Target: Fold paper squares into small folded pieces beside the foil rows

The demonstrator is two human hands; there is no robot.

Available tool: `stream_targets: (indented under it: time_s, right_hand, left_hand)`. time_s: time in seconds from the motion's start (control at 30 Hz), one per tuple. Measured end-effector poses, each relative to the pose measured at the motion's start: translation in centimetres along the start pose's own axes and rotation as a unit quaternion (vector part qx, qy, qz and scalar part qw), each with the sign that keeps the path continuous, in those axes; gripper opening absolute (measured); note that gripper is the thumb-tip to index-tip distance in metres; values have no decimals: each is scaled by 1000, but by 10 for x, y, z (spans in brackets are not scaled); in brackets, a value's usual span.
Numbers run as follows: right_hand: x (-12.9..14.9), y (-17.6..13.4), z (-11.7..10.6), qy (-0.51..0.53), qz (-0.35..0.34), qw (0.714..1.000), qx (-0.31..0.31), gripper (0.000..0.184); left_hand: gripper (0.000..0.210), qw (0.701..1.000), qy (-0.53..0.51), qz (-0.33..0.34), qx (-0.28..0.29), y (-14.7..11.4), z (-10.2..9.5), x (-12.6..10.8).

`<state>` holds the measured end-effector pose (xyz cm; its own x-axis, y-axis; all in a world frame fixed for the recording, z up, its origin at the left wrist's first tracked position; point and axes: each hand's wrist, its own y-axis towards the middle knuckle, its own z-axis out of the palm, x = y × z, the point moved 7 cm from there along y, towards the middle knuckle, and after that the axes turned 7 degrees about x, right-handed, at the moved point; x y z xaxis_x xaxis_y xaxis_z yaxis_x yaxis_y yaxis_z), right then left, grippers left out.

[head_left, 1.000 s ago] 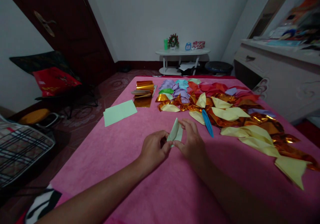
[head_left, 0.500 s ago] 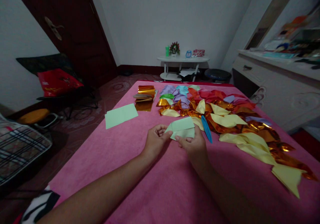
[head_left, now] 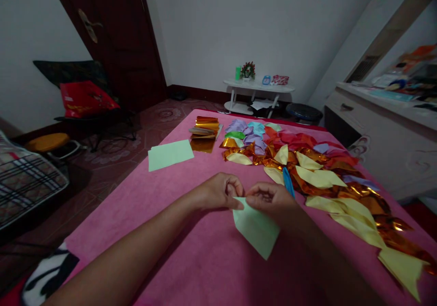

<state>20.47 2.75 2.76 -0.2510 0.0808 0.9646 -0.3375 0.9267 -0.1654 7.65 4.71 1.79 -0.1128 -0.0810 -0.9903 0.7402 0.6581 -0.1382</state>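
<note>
One piece of pale green paper [head_left: 257,231] is in my grasp, just below and right of the centre of the frame, its pointed end slanting down toward the lower right. My left hand [head_left: 228,193] pinches its upper left corner, thumb on top, and my right hand [head_left: 268,196] holds the upper edge just beside, fingers curled in and thumb pressed on the paper; the two almost meet there. I cannot tell whether the lower tip touches the bench [head_left: 153,192], which is spread with pink cloth and fills the lower middle of the frame. Just past my right knuckles stands a narrow blue piece [head_left: 288,181], partly hidden by that hand. Left of centre I have a flat pile of pale green sheets [head_left: 170,155], slightly out of line, and above it, nearer the far edge, a stack of gold foil sheets [head_left: 205,135]. From the middle of the frame over to the lower right lie folded pieces, crowded and overlapping: purple pieces [head_left: 236,125] and red pieces [head_left: 297,140] farther off, shiny gold-orange pieces [head_left: 360,164] among yellow pieces [head_left: 319,177] nearer me. At the upper left a red bag [head_left: 87,99] sits on a dark chair [head_left: 64,71]; at the top centre a low white stand [head_left: 246,84] bears a green cup [head_left: 238,73] and a small potted plant [head_left: 248,70].
</note>
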Motion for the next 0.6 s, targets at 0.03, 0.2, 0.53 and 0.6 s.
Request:
stream_targets:
  time_s: [0.03,0.2,0.53,0.6]
  right_hand:
    - [0,-2,5,-23,11,1000,10,24]
    - [-3,-6,9,9,25,999,-21,26]
    - [-21,-6,15,52,62,995,-52,27]
    - [-21,-8,13,30,56,994,-88,28]
  left_hand:
    - [32,1000,2,1,-8,1,-1,1]
    - [33,996,-24,-3,-81,3,-11,8]
    - [33,983,-49,38,-171,3,-13,8]
    - [36,975,-82,41,-203,3,-14,10]
